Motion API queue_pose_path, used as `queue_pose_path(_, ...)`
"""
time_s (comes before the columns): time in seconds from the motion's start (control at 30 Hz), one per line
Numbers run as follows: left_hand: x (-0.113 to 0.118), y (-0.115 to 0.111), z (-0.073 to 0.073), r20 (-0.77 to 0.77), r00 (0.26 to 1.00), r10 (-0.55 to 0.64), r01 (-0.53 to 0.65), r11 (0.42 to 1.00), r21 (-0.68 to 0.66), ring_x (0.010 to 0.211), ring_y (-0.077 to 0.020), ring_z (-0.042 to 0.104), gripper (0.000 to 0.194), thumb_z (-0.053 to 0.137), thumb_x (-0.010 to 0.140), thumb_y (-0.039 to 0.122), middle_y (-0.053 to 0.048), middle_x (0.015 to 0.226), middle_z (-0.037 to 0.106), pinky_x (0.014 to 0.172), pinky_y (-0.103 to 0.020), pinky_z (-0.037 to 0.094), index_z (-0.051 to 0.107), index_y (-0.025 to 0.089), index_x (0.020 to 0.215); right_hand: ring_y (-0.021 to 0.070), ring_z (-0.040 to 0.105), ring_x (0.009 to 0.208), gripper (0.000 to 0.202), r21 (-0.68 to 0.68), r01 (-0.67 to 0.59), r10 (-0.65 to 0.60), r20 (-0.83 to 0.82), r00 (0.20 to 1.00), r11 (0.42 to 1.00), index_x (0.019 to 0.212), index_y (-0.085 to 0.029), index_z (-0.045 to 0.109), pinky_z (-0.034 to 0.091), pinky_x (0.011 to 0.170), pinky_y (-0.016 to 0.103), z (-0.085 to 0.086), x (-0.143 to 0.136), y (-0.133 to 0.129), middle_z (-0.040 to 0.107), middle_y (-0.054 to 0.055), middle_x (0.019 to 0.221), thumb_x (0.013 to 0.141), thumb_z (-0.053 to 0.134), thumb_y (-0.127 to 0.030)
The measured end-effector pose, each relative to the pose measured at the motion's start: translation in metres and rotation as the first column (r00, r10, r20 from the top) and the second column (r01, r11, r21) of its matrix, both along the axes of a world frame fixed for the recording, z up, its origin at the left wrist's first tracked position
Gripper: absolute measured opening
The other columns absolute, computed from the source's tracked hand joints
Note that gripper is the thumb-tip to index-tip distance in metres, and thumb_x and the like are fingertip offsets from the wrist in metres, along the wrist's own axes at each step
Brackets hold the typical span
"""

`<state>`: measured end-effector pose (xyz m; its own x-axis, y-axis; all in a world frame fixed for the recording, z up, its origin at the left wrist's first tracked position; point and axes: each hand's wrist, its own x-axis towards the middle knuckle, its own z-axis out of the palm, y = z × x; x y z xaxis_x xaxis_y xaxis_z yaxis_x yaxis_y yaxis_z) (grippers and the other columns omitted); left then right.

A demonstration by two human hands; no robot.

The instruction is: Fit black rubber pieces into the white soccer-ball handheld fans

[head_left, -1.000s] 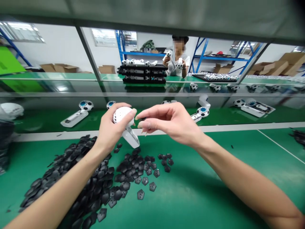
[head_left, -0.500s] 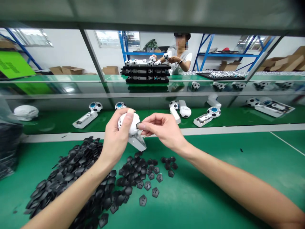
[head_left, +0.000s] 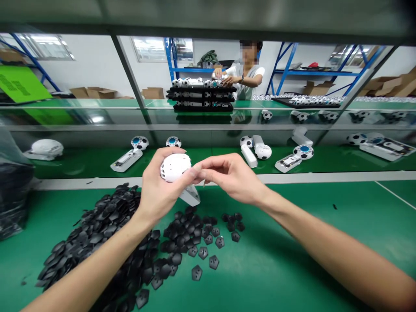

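A clear plastic bag with dark contents (head_left: 13, 195) sits at the left of the green worktop (head_left: 292, 268), near its far edge. Next, a large heap of black pieces (head_left: 94, 234) spreads from near that edge toward the worktop's near side, partly behind the left forearm. The left hand (head_left: 159, 186) is clamped around the white ball-headed unit (head_left: 175, 167), held up before the far edge. Below the unit lie loose black pentagons (head_left: 196, 273). The right hand (head_left: 234, 175) has thumb and finger pinched together against the left thumb; I cannot tell whether they grip anything. Farther right lies a small black scrap (head_left: 334, 207).
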<state>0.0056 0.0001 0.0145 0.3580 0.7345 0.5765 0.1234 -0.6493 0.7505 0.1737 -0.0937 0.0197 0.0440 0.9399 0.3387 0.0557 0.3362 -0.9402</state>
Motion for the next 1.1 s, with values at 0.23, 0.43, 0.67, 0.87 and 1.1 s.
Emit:
queue_pose_path(0.23, 0.000, 0.016, -0.007, 0.096, 0.995, -0.032, 0.039, 0.997, -0.070, 0.069, -0.0174, 0.068, 0.040, 0.086, 0.079, 0.048, -0.002, 0.092, 0.071, 0.063, -0.029, 0.057, 0.071, 0.022, 0.105, 0.0151, 0.073, 0.064, 0.018, -0.052, 0.285, -0.273, 0.161, 0.948, 0.957, 0.096, -0.017, 0.081, 0.053, 0.058, 0.026, 0.001, 0.009, -0.001, 0.080, 0.003, 0.083, 0.097, 0.071, -0.032)
queue_pose_path(0.43, -0.002, 0.039, -0.013, 0.189, 0.982, -0.018, 0.033, 0.996, -0.078, 0.074, -0.0179, 0.068, 0.038, 0.091, 0.076, 0.043, -0.003, 0.096, 0.072, 0.062, -0.028, 0.057, 0.074, 0.024, 0.103, 0.0201, 0.076, 0.086, 0.008, -0.091, 0.257, -0.097, 0.767, 0.634, 0.962, 0.098, -0.020, 0.083, 0.052, 0.075, 0.031, -0.023, -0.011, -0.003, 0.083, 0.003, 0.099, 0.097, 0.075, -0.020)
queue_pose_path(0.67, 0.000, 0.037, -0.010, 0.168, 0.986, 0.002, 0.024, 0.988, -0.151, 0.067, -0.0157, 0.067, 0.043, 0.091, 0.071, 0.037, -0.001, 0.087, 0.068, 0.058, -0.025, 0.053, 0.072, 0.021, 0.106, 0.0270, 0.076, 0.100, 0.020, -0.098, 0.078, 0.071, 0.954, 0.290, 0.992, 0.116, -0.019, 0.081, 0.048, 0.074, 0.034, -0.037, -0.015, 0.002, 0.082, 0.007, 0.108, 0.099, 0.080, -0.029)
queue_pose_path(0.87, -0.001, 0.033, 0.001, 0.160, 0.987, -0.019, 0.065, 0.957, -0.284, 0.065, -0.0164, 0.067, 0.048, 0.094, 0.067, 0.043, -0.001, 0.085, 0.066, 0.055, -0.026, 0.055, 0.069, 0.020, 0.101, 0.0295, 0.073, 0.101, 0.020, -0.060, -0.084, 0.066, 0.995, 0.069, 0.995, 0.103, -0.009, 0.079, 0.044, 0.079, 0.038, -0.042, -0.020, 0.002, 0.078, 0.015, 0.103, 0.107, 0.060, -0.010)
queue_pose_path(1.1, -0.004, 0.038, 0.003, 0.136, 0.990, 0.019, 0.022, 0.956, -0.294, 0.069, -0.0212, 0.070, 0.047, 0.095, 0.066, 0.044, -0.002, 0.082, 0.066, 0.060, -0.034, 0.067, 0.067, 0.021, 0.096, 0.0260, 0.072, 0.100, 0.024, -0.031, -0.002, 0.031, 0.999, 0.021, 1.000, 0.112, -0.012, 0.076, 0.042, 0.073, 0.034, -0.041, -0.025, 0.009, 0.078, 0.015, 0.106, 0.113, 0.053, -0.019)
